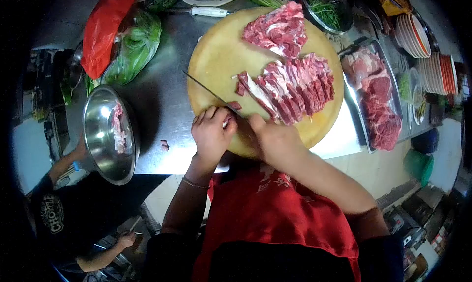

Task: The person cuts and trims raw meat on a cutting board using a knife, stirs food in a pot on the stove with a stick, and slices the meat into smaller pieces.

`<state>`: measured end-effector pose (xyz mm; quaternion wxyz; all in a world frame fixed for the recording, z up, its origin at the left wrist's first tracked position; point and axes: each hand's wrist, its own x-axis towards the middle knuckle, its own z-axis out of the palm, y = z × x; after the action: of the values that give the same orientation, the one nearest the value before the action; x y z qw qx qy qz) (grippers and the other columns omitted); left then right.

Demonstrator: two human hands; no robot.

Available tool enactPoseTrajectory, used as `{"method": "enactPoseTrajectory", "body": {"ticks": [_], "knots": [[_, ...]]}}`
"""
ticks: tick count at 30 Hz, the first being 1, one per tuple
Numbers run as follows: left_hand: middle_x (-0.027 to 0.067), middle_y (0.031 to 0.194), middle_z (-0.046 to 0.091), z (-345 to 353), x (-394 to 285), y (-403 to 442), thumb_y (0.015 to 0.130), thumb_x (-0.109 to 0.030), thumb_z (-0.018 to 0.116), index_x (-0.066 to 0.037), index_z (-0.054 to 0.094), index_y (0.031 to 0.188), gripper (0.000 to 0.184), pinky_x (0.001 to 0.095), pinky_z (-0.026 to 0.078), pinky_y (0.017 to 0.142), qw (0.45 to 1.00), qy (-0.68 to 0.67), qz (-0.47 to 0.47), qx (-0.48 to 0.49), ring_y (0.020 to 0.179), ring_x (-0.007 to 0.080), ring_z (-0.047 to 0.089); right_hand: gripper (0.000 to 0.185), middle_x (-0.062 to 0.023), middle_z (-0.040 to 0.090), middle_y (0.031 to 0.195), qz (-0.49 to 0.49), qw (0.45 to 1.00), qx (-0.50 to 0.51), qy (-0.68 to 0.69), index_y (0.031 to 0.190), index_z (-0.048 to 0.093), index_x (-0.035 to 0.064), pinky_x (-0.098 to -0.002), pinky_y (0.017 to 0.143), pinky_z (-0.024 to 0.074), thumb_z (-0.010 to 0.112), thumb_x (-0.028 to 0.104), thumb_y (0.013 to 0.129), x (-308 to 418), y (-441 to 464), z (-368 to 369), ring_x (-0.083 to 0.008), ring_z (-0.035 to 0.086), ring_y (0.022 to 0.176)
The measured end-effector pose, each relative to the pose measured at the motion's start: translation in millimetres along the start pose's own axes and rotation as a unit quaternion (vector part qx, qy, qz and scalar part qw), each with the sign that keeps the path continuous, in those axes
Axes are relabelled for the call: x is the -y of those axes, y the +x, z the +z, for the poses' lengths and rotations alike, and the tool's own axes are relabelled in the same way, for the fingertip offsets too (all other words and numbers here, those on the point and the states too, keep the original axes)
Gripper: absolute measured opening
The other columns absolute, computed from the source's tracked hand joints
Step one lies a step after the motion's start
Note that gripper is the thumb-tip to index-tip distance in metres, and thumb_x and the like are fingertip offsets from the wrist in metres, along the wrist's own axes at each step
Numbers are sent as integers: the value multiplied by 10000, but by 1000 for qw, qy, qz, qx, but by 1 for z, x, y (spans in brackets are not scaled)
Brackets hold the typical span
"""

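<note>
A round yellow cutting board (211,60) carries a row of sliced red meat (300,88) and a larger marbled piece (278,29) behind it. At the board's front edge my right hand (275,137) is closed round a knife, its thin dark blade (209,89) pointing to the back left. My left hand (211,132) is curled beside the blade, fingers bent, with a bit of pale and red meat showing at its fingertips. A small meat cube (235,105) lies against the blade.
Left stands a steel bowl (101,159) with meat scraps, near bagged greens (140,46) and a red bag (105,31). A white-handled tool (209,11) lies behind. A meat tray (364,112) and stacked bowls (410,36) are right. Another person (73,218) is at lower left.
</note>
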<state>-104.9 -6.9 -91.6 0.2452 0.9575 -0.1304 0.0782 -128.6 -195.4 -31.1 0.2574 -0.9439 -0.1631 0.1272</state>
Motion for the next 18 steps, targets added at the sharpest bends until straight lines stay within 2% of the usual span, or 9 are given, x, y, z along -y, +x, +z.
{"method": "enactPoseTrajectory", "body": {"ticks": [4, 5, 6, 8, 9, 10, 12, 16, 18], "knots": [[58, 830, 653, -2, -3, -1, 746, -146, 729, -113, 676, 833, 106, 406, 490, 727, 1000, -4, -4, -9, 805, 285, 632, 298, -193, 632, 701, -28, 999, -21, 30, 1068, 461, 37, -480, 572, 508, 639, 139, 852, -9, 10, -1, -408, 651, 679], [58, 830, 653, -3, -2, -1, 746, -146, 729, -113, 676, 833, 106, 406, 490, 727, 1000, -3, -10, -16, 805, 285, 632, 320, -199, 635, 715, 6, 999, 18, 44, 1092, 460, 35, -481, 577, 510, 643, 140, 850, -17, -8, -17, -410, 650, 686], [54, 857, 665, -3, -1, -3, 752, -159, 739, -119, 687, 866, 131, 403, 492, 741, 1000, -14, -9, -19, 817, 283, 637, 343, -205, 637, 729, 42, 996, 60, 58, 1115, 460, 33, -483, 583, 512, 646, 140, 848, -22, -23, -26, -412, 649, 692], [72, 924, 683, 0, 4, -9, 756, -197, 770, -118, 690, 990, 260, 411, 495, 770, 1000, -25, -1, -1, 845, 300, 645, 357, -205, 637, 744, 38, 997, 54, 28, 1125, 460, 31, -480, 589, 514, 651, 143, 845, -24, -41, -28, -411, 649, 694], [72, 924, 683, -2, 4, -10, 756, -197, 770, -118, 690, 990, 260, 411, 495, 770, 1000, -27, -3, -1, 845, 300, 645, 371, -206, 636, 760, 42, 998, 40, 4, 1135, 460, 29, -477, 594, 517, 655, 145, 842, -25, -47, -27, -409, 648, 696], [69, 905, 673, -7, 2, -11, 759, -236, 762, -120, 676, 1005, 285, 416, 490, 760, 1000, -21, -18, 1, 844, 298, 641, 359, -200, 634, 781, 3, 1000, 20, -21, 1114, 468, 21, -469, 597, 520, 663, 133, 833, -24, -48, -25, -406, 643, 683], [84, 901, 657, -11, 4, -17, 752, -282, 755, -112, 625, 1045, 363, 438, 476, 759, 998, -22, -52, 18, 857, 308, 631, 342, -198, 631, 778, 12, 999, 34, -15, 1092, 472, 22, -467, 596, 520, 664, 130, 831, -10, -47, -27, -402, 642, 678], [75, 871, 645, -10, 2, -16, 734, -251, 748, -112, 626, 947, 282, 432, 476, 743, 998, -16, -62, 19, 841, 299, 629, 269, -192, 629, 762, 14, 998, 57, 16, 1014, 470, 31, -467, 585, 515, 654, 132, 844, 2, -46, -26, -387, 645, 669], [100, 851, 625, -4, 5, -18, 702, -182, 744, -93, 634, 875, 224, 440, 482, 735, 999, -7, -32, -1, 817, 332, 617, 258, -188, 628, 742, 16, 997, 66, 24, 1002, 466, 33, -471, 581, 512, 648, 135, 851, 3, -41, -21, -387, 646, 664]]}}
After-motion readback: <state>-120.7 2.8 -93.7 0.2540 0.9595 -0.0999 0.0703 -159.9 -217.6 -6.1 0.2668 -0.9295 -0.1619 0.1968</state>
